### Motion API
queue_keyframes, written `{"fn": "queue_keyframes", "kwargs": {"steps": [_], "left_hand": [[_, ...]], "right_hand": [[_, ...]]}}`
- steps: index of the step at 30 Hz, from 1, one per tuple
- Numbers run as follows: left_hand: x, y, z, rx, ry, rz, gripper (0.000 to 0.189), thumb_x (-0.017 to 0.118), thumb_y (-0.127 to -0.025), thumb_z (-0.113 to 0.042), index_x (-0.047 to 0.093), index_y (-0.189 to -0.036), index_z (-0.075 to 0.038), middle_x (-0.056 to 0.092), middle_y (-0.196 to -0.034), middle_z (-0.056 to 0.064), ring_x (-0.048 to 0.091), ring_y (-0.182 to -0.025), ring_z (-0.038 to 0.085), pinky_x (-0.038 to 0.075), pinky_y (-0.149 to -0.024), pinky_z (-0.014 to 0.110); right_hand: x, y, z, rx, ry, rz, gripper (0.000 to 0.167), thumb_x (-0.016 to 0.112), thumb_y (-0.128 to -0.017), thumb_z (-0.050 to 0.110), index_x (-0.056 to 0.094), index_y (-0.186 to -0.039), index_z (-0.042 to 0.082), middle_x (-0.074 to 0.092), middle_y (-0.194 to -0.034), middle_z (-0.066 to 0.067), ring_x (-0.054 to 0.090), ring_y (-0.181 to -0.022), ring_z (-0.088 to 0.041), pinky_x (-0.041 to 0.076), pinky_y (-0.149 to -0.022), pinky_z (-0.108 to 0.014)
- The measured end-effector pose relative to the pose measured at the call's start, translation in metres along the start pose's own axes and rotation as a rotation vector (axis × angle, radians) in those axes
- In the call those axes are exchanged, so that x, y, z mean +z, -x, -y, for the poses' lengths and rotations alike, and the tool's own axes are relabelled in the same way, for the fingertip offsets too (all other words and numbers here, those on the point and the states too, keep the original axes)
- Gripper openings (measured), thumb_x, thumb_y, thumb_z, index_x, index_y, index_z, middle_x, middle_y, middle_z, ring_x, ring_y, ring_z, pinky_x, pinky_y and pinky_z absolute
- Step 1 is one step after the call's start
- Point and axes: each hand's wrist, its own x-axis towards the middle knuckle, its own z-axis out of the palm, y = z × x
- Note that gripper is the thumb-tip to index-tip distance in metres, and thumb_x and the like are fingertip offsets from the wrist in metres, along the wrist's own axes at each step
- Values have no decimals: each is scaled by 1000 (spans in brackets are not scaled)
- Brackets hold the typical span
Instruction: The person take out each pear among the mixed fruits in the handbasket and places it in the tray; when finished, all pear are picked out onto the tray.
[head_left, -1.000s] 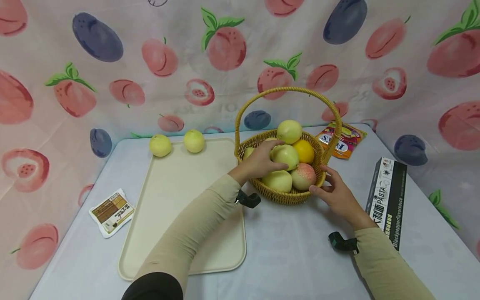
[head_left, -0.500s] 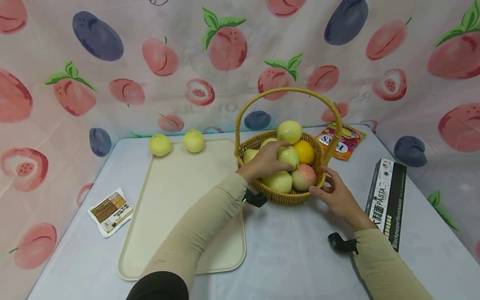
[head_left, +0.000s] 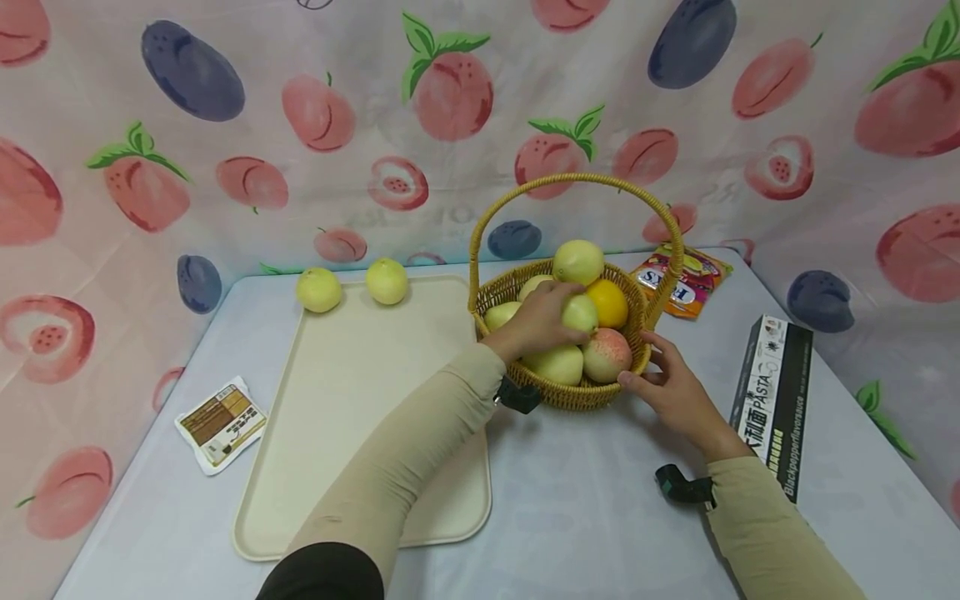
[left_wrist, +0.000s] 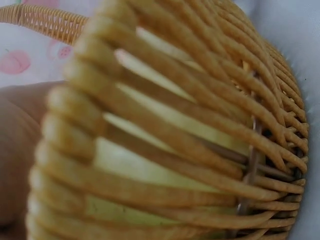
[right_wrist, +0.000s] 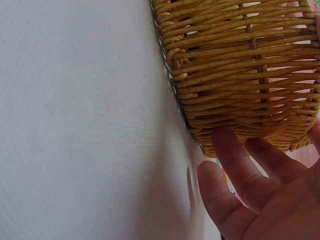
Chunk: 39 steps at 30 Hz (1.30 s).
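A wicker basket (head_left: 573, 399) with a tall handle stands at the middle right of the head view, full of fruit. My left hand (head_left: 536, 321) reaches over its left rim and grips a round yellow-green fruit (head_left: 581, 312) on top of the pile. Around it lie an orange (head_left: 608, 302), a pinkish peach (head_left: 607, 357) and several pale green fruits. At the right side of the basket, my right hand (head_left: 678, 396) touches the outer wall and rim. Its fingers (right_wrist: 240, 167) rest loosely against the weave. Basket wall hides most of the left hand in the left wrist view.
Left of the basket lies a cream tray (head_left: 360, 375), with two yellow-green fruits (head_left: 387, 282) at its far edge. A small food packet (head_left: 222, 425) is further left. An orange snack bag (head_left: 686, 282) and a black-and-white pasta box (head_left: 780, 400) lie on the right.
My left hand has shifted a little to the right, and the yellow-green fruit under its fingers has moved right with it. The right hand stays at the basket.
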Motion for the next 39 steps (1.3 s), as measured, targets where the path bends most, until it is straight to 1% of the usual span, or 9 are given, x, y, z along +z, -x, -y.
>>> {"fn": "queue_keyframes", "kwargs": {"steps": [5,8,13,15,19,23,28,33,39], "left_hand": [[0,0,-1,-8,23,2,79,82,-84,-30,43,-151,-15,37,-150,19,40,-133,32,40,-104,40],[0,-1,0,-6,21,-1,79,83,-83,-30,44,-151,-16,38,-149,19,41,-132,32,41,-103,40],[-2,-1,1,6,18,-5,77,82,-83,-31,46,-149,-15,42,-146,17,42,-132,28,43,-100,36],[-3,-1,3,14,47,1,75,81,-84,-31,46,-149,-15,44,-144,15,44,-129,25,44,-97,35],[-6,-1,6,62,142,13,72,79,-86,-27,46,-148,-11,49,-142,11,49,-121,21,45,-93,31],[-8,1,8,108,215,23,71,78,-88,-26,45,-148,-8,51,-142,8,51,-119,17,45,-94,29],[-10,6,7,124,250,33,72,78,-87,-29,45,-148,-9,51,-143,7,51,-119,15,44,-96,29],[-11,11,2,131,283,69,72,76,-89,-32,43,-149,-11,50,-143,6,52,-119,14,44,-96,27],[-13,17,-1,117,302,86,70,74,-91,-32,42,-150,-14,50,-144,7,52,-118,14,45,-97,28]], "right_hand": [[0,-1,0,2,0,4,91,63,-98,44,6,-162,13,19,-159,-31,49,-126,-47,43,-101,-58],[-1,-1,-1,8,0,7,92,64,-98,45,5,-162,14,19,-159,-31,48,-126,-46,43,-101,-59],[-1,-3,-2,9,-3,6,93,64,-97,45,6,-162,14,19,-159,-31,48,-126,-47,43,-100,-59],[-1,-2,-2,8,-8,7,92,64,-97,45,6,-162,14,19,-159,-31,48,-126,-47,43,-101,-58],[-1,-1,-1,8,-11,9,92,64,-98,44,6,-161,13,19,-159,-31,48,-127,-46,43,-101,-58],[-2,-2,-1,12,-8,7,92,64,-98,44,6,-161,13,19,-159,-31,48,-127,-47,43,-102,-59],[-2,-2,-1,21,0,5,93,64,-97,45,5,-162,14,19,-159,-30,48,-127,-46,43,-101,-59],[-2,-3,-2,28,-3,9,94,64,-97,46,5,-162,15,18,-159,-30,47,-128,-47,43,-101,-59],[-1,-4,-3,26,1,11,94,64,-97,46,4,-162,15,17,-160,-30,46,-128,-47,43,-101,-60]]}}
